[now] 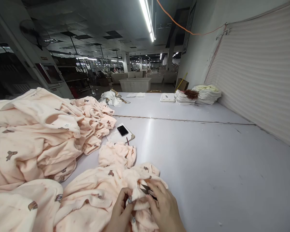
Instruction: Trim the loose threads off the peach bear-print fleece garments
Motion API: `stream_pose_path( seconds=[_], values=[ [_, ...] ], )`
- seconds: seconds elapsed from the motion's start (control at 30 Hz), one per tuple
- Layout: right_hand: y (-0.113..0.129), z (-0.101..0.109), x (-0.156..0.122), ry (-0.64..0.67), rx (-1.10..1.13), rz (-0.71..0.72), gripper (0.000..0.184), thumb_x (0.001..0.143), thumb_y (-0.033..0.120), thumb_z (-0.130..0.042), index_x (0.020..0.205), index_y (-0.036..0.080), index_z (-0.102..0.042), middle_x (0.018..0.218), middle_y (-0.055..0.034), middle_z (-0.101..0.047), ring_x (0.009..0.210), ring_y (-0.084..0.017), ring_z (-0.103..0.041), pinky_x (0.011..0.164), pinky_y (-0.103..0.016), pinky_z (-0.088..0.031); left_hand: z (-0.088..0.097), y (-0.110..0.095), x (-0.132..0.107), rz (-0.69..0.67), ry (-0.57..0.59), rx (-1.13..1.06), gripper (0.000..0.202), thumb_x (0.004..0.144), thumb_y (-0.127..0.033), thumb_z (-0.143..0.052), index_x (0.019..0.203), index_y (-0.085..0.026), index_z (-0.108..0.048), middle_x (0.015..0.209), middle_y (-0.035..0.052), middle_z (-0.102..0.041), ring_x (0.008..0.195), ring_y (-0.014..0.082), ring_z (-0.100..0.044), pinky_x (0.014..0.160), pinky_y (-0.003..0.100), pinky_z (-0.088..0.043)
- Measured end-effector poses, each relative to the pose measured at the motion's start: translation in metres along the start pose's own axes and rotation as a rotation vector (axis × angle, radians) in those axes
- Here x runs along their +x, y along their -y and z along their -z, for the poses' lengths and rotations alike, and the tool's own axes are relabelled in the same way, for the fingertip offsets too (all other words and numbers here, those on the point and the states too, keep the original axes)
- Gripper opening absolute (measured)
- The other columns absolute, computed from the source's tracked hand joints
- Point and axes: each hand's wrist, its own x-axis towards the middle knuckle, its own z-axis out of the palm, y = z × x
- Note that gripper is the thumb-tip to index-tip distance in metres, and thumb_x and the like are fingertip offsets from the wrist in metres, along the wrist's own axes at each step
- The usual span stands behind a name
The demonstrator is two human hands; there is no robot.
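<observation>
Pinching peach garment [94, 196] w/ left hand [120, 212] fingers, right hand [165, 207] fingers clamping snips [145, 189], white tabletop [219, 167] rt

Head view. Landmark: black phone [122, 130], lying on clipboard [114, 138] on white table [207, 161]. Nearer to camera than phone: left hand [120, 212] pinching fold of pink garment [99, 196]. Right hand [165, 209] just beside it, gripping dark thread snips [146, 190], blades against same fold. Left of phone: tall heap of pink garments [38, 135]. Far beyond phone, to right: stacks of folded white cloth [200, 95] by wall.
</observation>
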Motion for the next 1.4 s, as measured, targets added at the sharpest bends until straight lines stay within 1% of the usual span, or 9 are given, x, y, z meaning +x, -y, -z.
stream_pose_path(
  seconds=[0.17,0.3,0.5,0.97,1.07,1.13,1.23,1.3,1.4],
  values=[
    [0.000,0.006,0.005,0.154,-0.025,0.074,0.026,0.085,0.019,-0.054,0.104,0.031,-0.067,0.101,-0.0024,-0.066,0.089,-0.020,-0.063,0.076,-0.028,-0.051,0.003,-0.001,0.002,0.002,0.081,-0.195,0.017,0.071,-0.021,-0.063,0.075,-0.022,-0.047,0.070,-0.0056,-0.049,0.065,0.0119,-0.041,0.062,0.022,-0.035],
    [-0.004,0.006,0.000,0.160,-0.005,0.077,0.028,0.087,0.019,-0.053,0.110,0.028,-0.064,0.105,-0.0043,-0.064,0.091,-0.020,-0.063,0.076,-0.028,-0.052,0.003,0.000,0.004,0.054,0.107,-0.248,0.021,0.070,-0.023,-0.067,0.074,-0.021,-0.047,0.069,-0.0060,-0.048,0.063,0.0106,-0.040,0.059,0.021,-0.033],
    [0.002,0.003,0.003,0.200,-0.111,0.133,0.025,0.086,0.020,-0.054,0.107,0.026,-0.065,0.103,-0.0052,-0.064,0.103,-0.023,-0.060,0.084,-0.032,-0.049,0.008,0.012,0.007,0.010,0.152,-0.175,0.014,0.072,-0.023,-0.064,0.074,-0.020,-0.050,0.071,-0.0049,-0.050,0.066,0.0112,-0.039,0.061,0.021,-0.032],
    [0.009,0.005,0.004,0.229,-0.028,0.082,0.023,0.088,0.023,-0.051,0.101,0.027,-0.069,0.095,-0.0031,-0.064,0.092,-0.020,-0.061,0.079,-0.027,-0.047,0.008,0.012,0.008,-0.030,0.146,-0.058,0.008,0.071,-0.018,-0.058,0.074,-0.021,-0.052,0.073,-0.0033,-0.049,0.069,0.0131,-0.044,0.063,0.022,-0.036],
    [-0.004,-0.002,0.007,0.102,0.121,0.019,0.022,0.091,0.029,-0.047,0.096,0.029,-0.069,0.092,-0.0022,-0.064,0.093,-0.019,-0.060,0.082,-0.028,-0.044,0.016,0.007,0.001,-0.096,0.177,0.140,0.008,0.076,-0.019,-0.051,0.082,-0.022,-0.055,0.078,-0.0013,-0.052,0.073,0.0152,-0.048,0.067,0.023,-0.041],
    [-0.025,-0.005,0.004,-0.103,0.248,-0.189,0.016,0.085,0.038,-0.057,0.091,0.028,-0.067,0.092,-0.0021,-0.062,0.091,-0.021,-0.058,0.080,-0.028,-0.043,0.024,0.004,-0.005,-0.166,0.236,0.455,0.028,0.076,-0.017,-0.048,0.100,-0.023,-0.062,0.089,0.0025,-0.055,0.084,0.0182,-0.053,0.078,0.025,-0.043],
    [-0.060,-0.013,-0.007,-0.389,0.418,-0.562,0.028,0.066,0.048,-0.072,0.078,0.025,-0.061,0.086,-0.0023,-0.059,0.086,-0.023,-0.056,0.071,-0.029,-0.043,0.031,0.001,-0.009,-0.153,0.327,0.983,0.051,0.073,-0.011,-0.045,0.120,-0.023,-0.062,0.098,0.0080,-0.054,0.092,0.0206,-0.057,0.085,0.026,-0.043],
    [-0.072,-0.025,-0.015,-0.391,0.531,-0.643,0.031,0.062,0.050,-0.073,0.071,0.023,-0.060,0.077,-0.0024,-0.060,0.079,-0.024,-0.059,0.066,-0.030,-0.044,0.030,0.000,-0.007,-0.059,0.319,1.187,0.060,0.071,-0.007,-0.042,0.127,-0.019,-0.057,0.102,0.0108,-0.055,0.092,0.0211,-0.060,0.084,0.026,-0.045],
    [-0.069,-0.048,-0.022,-0.313,0.775,-0.647,0.035,0.061,0.051,-0.073,0.076,0.021,-0.064,0.071,-0.0017,-0.065,0.071,-0.023,-0.063,0.063,-0.030,-0.047,0.026,-0.002,0.000,0.068,0.265,1.280,0.071,0.069,-0.007,-0.040,0.140,-0.013,-0.040,0.121,0.0152,-0.054,0.103,0.0246,-0.060,0.088,0.031,-0.045]
  ],
)
